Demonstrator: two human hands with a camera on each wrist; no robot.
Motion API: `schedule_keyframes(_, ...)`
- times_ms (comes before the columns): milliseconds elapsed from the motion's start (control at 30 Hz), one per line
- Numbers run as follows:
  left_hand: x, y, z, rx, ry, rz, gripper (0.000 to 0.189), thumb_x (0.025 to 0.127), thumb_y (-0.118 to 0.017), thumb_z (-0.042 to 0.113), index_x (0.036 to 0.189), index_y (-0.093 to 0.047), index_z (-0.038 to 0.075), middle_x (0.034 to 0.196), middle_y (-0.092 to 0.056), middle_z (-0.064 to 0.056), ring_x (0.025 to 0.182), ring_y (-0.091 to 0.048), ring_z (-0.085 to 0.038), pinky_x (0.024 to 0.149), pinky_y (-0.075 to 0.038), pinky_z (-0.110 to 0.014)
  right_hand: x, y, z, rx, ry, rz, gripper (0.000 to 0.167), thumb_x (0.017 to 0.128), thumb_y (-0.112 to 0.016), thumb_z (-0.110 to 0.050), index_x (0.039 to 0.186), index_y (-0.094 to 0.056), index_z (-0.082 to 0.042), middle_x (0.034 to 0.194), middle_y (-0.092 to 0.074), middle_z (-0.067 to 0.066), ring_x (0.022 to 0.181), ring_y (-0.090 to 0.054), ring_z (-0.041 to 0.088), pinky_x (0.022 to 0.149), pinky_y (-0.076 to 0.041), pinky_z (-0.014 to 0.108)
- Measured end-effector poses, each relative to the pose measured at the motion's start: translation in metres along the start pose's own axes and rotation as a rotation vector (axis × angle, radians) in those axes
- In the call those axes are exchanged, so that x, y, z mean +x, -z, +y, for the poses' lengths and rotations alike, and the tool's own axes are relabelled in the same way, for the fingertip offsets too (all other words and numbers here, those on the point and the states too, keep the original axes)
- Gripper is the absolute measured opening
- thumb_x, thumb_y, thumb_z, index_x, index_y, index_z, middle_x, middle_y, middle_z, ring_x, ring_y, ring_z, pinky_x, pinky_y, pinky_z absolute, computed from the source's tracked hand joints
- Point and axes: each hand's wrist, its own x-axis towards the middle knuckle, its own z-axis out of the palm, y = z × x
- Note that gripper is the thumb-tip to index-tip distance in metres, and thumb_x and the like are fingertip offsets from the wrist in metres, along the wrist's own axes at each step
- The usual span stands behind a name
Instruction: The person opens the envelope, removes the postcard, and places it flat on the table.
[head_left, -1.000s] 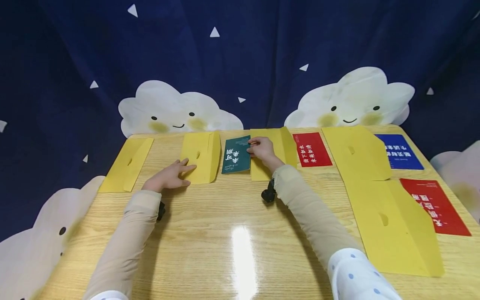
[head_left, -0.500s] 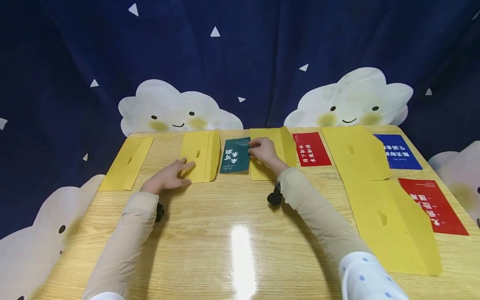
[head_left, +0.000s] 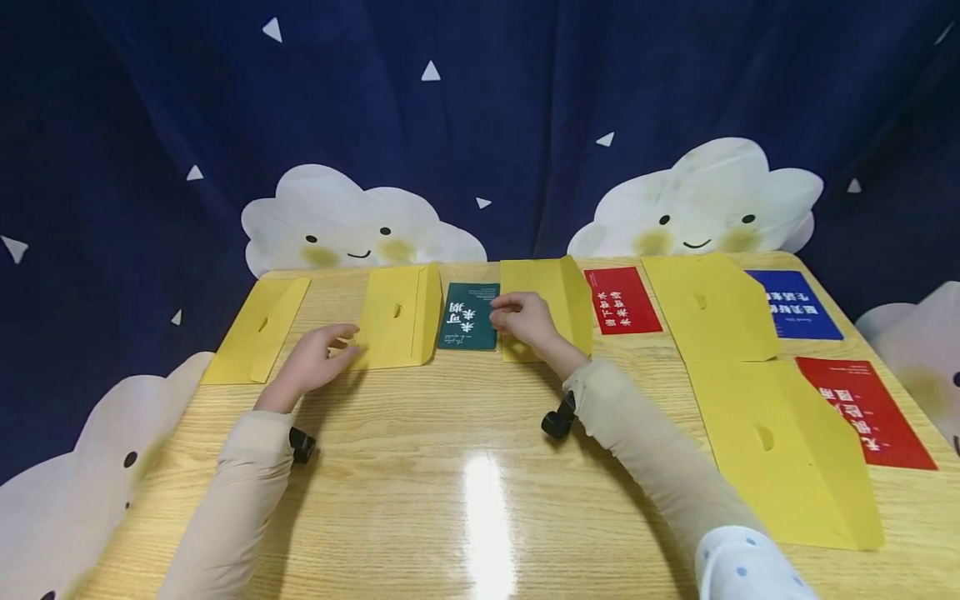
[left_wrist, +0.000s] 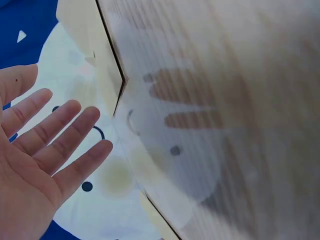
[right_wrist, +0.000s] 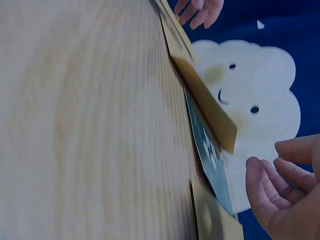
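Observation:
My left hand hovers at the left edge of a yellow envelope with its flap unfolded to the right. In the left wrist view its fingers are spread and hold nothing. Beside that envelope lies a dark green card with white characters. My right hand is over another yellow envelope, its fingertips near the card's right edge. The right wrist view shows a gap between the right thumb and fingers, apart from the green card.
A yellow envelope lies at the far left of the wooden table. To the right are a red card, two larger yellow envelopes, a blue card and another red card. A dark blue curtain hangs behind.
My left hand has drawn back to the left, off the yellow envelope. The green card now lies straighter, and my right fingers have come away from its edge.

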Motion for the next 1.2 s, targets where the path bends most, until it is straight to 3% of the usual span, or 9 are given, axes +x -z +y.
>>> schedule_keyframes(200, -0.016, 0.009, -0.005, 0.020, 0.021, 0.038, 0.029, 0.090, -0.056, 0.012, 0.114, -0.055, -0.005, 0.096, -0.062, -0.022, 0.084, -0.060, -0.034, 0.073, -0.047, -0.047, -0.017, -0.018, -0.007, 0.032, 0.035, -0.120, 0.025, 0.085, -0.061, -0.004, 0.107, -0.060, 0.010, 0.092, -0.063, 0.027, 0.072, -0.063, 0.028, 0.065, -0.053, 0.034)
schedule_keyframes(400, -0.029, 0.020, -0.018, 0.036, 0.036, 0.086, 0.025, 0.090, -0.054, 0.012, 0.109, -0.056, -0.004, 0.088, -0.063, -0.018, 0.076, -0.059, -0.029, 0.067, -0.046, -0.042, -0.030, -0.049, -0.019, 0.104, 0.000, -0.237, 0.027, 0.084, -0.062, -0.006, 0.107, -0.060, 0.009, 0.090, -0.063, 0.026, 0.078, -0.061, 0.039, 0.066, -0.053, 0.038)
schedule_keyframes(600, -0.040, 0.032, -0.029, 0.033, 0.077, 0.118, 0.025, 0.090, -0.055, 0.013, 0.109, -0.056, -0.005, 0.084, -0.062, -0.017, 0.072, -0.058, -0.027, 0.064, -0.045, -0.038, -0.033, -0.080, -0.028, 0.180, -0.051, -0.339, 0.032, 0.084, -0.063, -0.005, 0.112, -0.057, 0.008, 0.094, -0.062, 0.029, 0.076, -0.062, 0.035, 0.068, -0.053, 0.037)
schedule_keyframes(833, -0.054, 0.051, -0.043, 0.085, 0.194, 0.137, 0.028, 0.090, -0.055, 0.015, 0.109, -0.054, -0.006, 0.088, -0.060, -0.024, 0.077, -0.058, -0.034, 0.063, -0.046, -0.042, -0.034, -0.120, -0.034, 0.275, -0.137, -0.410, 0.039, 0.084, -0.063, -0.005, 0.119, -0.052, 0.008, 0.100, -0.061, 0.029, 0.058, -0.061, 0.015, 0.060, -0.053, 0.031)
schedule_keyframes(1067, -0.061, 0.062, -0.059, 0.179, 0.295, 0.232, 0.033, 0.086, -0.056, 0.012, 0.109, -0.052, -0.011, 0.091, -0.058, -0.030, 0.080, -0.056, -0.042, 0.066, -0.045, -0.050, -0.031, -0.156, -0.035, 0.316, -0.225, -0.441, 0.044, 0.083, -0.063, -0.004, 0.124, -0.050, 0.004, 0.099, -0.062, 0.027, 0.056, -0.060, 0.015, 0.058, -0.053, 0.029)
schedule_keyframes(1200, -0.057, 0.068, -0.065, 0.198, 0.384, 0.235, 0.044, 0.087, -0.055, 0.017, 0.119, -0.046, -0.011, 0.102, -0.054, -0.034, 0.091, -0.051, -0.047, 0.073, -0.042, -0.055, -0.025, -0.169, -0.034, 0.371, -0.272, -0.447, 0.047, 0.084, -0.063, -0.006, 0.128, -0.047, 0.002, 0.099, -0.064, 0.024, 0.066, -0.065, 0.021, 0.064, -0.054, 0.033)
